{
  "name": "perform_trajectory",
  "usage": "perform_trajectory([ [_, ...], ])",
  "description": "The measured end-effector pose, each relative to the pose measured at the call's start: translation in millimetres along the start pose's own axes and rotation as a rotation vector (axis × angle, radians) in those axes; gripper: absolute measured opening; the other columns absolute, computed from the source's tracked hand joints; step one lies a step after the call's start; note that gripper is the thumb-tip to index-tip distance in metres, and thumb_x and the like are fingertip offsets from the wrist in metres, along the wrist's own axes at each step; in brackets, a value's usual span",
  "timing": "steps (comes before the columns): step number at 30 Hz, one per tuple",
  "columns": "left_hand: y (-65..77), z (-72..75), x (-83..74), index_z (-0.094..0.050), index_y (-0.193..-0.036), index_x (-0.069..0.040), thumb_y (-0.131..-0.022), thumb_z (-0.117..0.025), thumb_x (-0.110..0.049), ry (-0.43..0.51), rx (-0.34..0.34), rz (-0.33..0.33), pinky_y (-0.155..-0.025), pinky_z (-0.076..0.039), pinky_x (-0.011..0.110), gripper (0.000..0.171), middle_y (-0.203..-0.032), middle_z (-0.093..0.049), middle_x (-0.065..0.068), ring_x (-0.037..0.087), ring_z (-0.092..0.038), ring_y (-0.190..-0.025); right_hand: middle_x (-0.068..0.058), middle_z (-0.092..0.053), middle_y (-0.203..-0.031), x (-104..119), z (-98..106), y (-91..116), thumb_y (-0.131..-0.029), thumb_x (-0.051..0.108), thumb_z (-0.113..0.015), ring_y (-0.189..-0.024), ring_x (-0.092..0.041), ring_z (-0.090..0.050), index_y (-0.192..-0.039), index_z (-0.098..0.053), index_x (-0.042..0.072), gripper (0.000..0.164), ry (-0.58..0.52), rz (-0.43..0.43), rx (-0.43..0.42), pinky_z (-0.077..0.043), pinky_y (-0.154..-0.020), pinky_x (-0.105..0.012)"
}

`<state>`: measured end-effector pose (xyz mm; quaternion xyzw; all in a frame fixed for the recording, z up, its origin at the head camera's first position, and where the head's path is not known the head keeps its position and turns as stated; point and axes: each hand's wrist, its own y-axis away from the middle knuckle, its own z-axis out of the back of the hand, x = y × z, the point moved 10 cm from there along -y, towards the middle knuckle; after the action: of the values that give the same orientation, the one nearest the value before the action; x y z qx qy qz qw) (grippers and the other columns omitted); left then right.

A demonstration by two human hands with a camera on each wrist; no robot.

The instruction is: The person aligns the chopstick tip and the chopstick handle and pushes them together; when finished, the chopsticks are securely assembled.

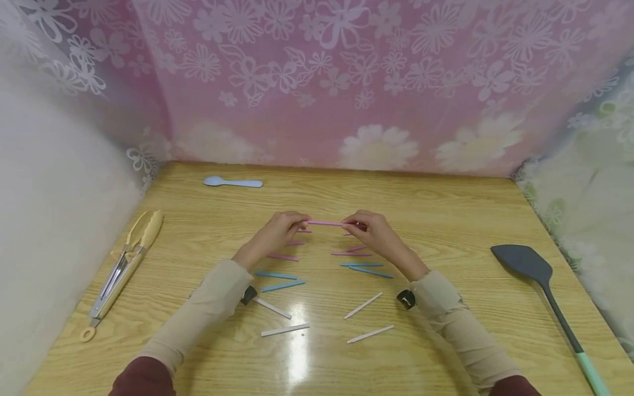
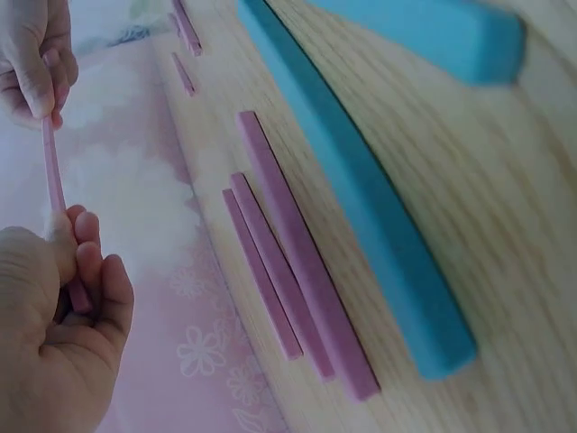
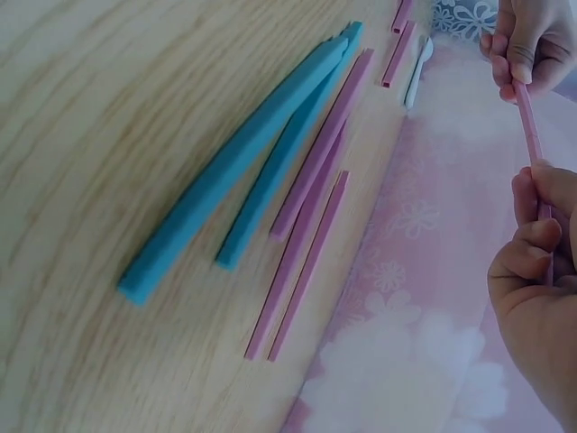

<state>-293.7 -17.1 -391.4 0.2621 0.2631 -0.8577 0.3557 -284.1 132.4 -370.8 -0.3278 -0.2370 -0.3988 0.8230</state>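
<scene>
A slim pink stick [image 1: 325,223] spans the gap between the two hands, held above the table [image 1: 337,192]. My left hand [image 1: 284,226] pinches its left end between thumb and fingers, and my right hand [image 1: 372,228] grips the other end the same way. In the left wrist view the stick [image 2: 52,167] runs on into the curled left fingers. Beneath each hand lie several more pink sticks, among them one at left [image 1: 283,257] and one at right [image 1: 351,254]. Nearer to me are blue sticks [image 1: 284,286] in two pairs, one on each side.
White sticks [image 1: 285,330] lie closest to me, a pair per side. Yellow-handled tongs [image 1: 121,275] rest at the left edge, a light blue spoon [image 1: 233,182] at the back. A dark spatula [image 1: 525,264] is on the right. Flowered cloth [image 1: 317,110] hangs behind.
</scene>
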Motion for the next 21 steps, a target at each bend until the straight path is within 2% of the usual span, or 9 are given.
perform_trajectory([
  [4,-0.1,2.8,-2.6,-0.061,-0.112,0.014,-0.092,-0.052,0.010,-0.028,-0.042,-0.002,-0.081,-0.056,0.028,0.022,-0.099,-0.067,0.022,0.031,-0.068,-0.091,-0.011,-0.067,-0.081,0.6,0.9,-0.5,-0.089,0.006,-0.065,-0.064,-0.011,-0.050,-0.094,-0.072,-0.002,0.011,-0.001,-0.021,-0.015,-0.045,-0.057,-0.023],
  [6,0.5,3.0,-3.8,-0.060,-0.112,0.014,-0.091,-0.053,0.012,-0.023,-0.045,0.011,-0.083,-0.055,0.031,0.023,-0.098,-0.067,0.023,0.033,-0.067,-0.093,-0.010,-0.066,-0.082,1.1,0.3,-1.0,-0.089,0.005,-0.065,-0.064,-0.011,-0.050,-0.093,-0.072,-0.002,0.011,0.004,-0.019,-0.022,-0.046,-0.057,-0.023],
  [12,0.8,5.4,-10.7,-0.062,-0.112,0.012,-0.091,-0.051,0.014,-0.098,-0.049,0.034,-0.081,-0.055,0.028,0.024,-0.094,-0.068,0.021,0.030,-0.067,-0.090,-0.008,-0.066,-0.080,9.2,0.9,-0.5,-0.088,0.003,-0.067,-0.065,-0.011,-0.054,-0.092,-0.071,-0.004,0.009,0.004,0.023,-0.047,-0.050,-0.058,-0.022],
  [16,0.4,6.6,-13.8,-0.061,-0.112,0.013,-0.091,-0.053,0.012,-0.087,-0.023,-0.007,-0.082,-0.055,0.028,0.023,-0.097,-0.068,0.021,0.031,-0.067,-0.091,-0.009,-0.066,-0.082,10.8,1.3,-1.5,-0.088,0.002,-0.066,-0.066,-0.014,-0.055,-0.094,-0.071,-0.004,0.010,0.035,0.050,-0.012,-0.051,-0.060,-0.025],
  [18,-0.5,7.8,-10.1,-0.061,-0.113,0.011,-0.093,-0.053,0.006,-0.076,-0.011,-0.006,-0.081,-0.056,0.027,0.022,-0.098,-0.068,0.020,0.030,-0.067,-0.090,-0.010,-0.065,-0.086,9.2,0.8,-2.3,-0.090,0.002,-0.064,-0.067,-0.014,-0.054,-0.099,-0.070,-0.004,0.012,0.052,0.048,0.023,-0.050,-0.060,-0.025],
  [21,-1.6,11.6,-2.0,-0.063,-0.114,0.008,-0.096,-0.052,-0.003,-0.063,-0.010,0.008,-0.078,-0.055,0.027,0.023,-0.101,-0.067,0.018,0.027,-0.065,-0.087,-0.011,-0.059,-0.090,4.8,0.0,-3.1,-0.092,0.000,-0.059,-0.067,-0.012,-0.045,-0.107,-0.068,-0.004,0.018,0.056,0.026,0.066,-0.042,-0.057,-0.023],
])
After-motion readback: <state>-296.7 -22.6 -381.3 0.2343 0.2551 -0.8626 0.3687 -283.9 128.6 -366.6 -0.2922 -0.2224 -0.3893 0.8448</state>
